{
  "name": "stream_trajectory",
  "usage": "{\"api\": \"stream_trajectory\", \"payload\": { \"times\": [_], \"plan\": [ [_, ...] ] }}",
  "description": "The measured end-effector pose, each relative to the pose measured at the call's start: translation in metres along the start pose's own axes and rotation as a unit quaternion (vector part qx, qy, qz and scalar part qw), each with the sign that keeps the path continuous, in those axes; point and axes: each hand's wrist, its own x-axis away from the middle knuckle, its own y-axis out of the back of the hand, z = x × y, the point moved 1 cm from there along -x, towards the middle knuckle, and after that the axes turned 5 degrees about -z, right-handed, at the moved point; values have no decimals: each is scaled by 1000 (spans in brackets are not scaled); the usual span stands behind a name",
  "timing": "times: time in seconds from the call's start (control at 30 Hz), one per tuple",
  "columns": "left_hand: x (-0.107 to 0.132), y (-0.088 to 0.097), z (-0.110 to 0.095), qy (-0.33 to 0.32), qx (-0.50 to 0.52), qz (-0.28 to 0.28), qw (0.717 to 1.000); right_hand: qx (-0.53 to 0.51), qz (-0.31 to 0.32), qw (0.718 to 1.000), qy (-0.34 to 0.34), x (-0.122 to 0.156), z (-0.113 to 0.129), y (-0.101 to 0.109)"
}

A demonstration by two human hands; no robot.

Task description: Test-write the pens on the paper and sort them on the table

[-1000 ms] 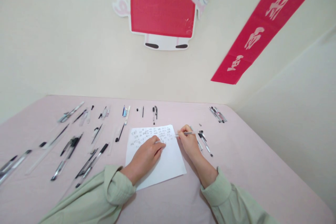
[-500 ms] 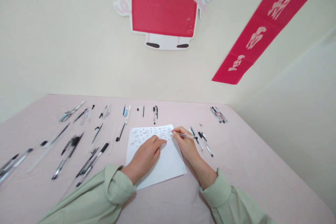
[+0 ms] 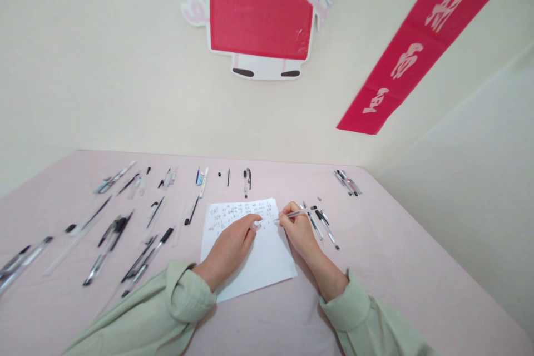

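Note:
My right hand (image 3: pixel 297 226) pinches a slim clear pen (image 3: pixel 306 211); its dark end points right and its other end points left over the paper. Below the rows of dark handwriting, a white sheet of paper (image 3: pixel 254 283) lies blank. My left hand (image 3: pixel 233 242) rests on the sheet, thumb and forefinger closed on a small whitish piece (image 3: pixel 257 225), too small to name. A short gap separates this piece from the pen's left end. Several pens (image 3: pixel 327 221) lie just right of my right hand.
Several pens and pen parts (image 3: pixel 107 239) are spread over the left of the pink-covered table (image 3: pixel 400 289). More pens (image 3: pixel 347 182) lie in a bunch at the back right. A small grey bit (image 3: pixel 319 198) sits nearby. Behind the table stands a pale wall (image 3: pixel 167 111).
My right hand has lifted the pen slightly and drawn it right, away from the writing. My left thumb and forefinger have come together around the small whitish piece, which did not show before.

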Motion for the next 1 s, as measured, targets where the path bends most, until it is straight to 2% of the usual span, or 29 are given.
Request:
{"api": "stream_trajectory", "payload": {
  "times": [0.17, 0.5, 1.0],
  "plan": [
    [0, -1, 0, -10, -1, 0, 1000, 16, 50, 999, -6, 8, 0, -1],
    [-2, -1, 0, -19, -1, -3, 1000, 65, 55, 996, 5, 10, 2, -1],
    [-1, 0, -2, -16, 2, 4, 1000, 72, 53, 996, 10, 9, 7, 2]
  ]
}}
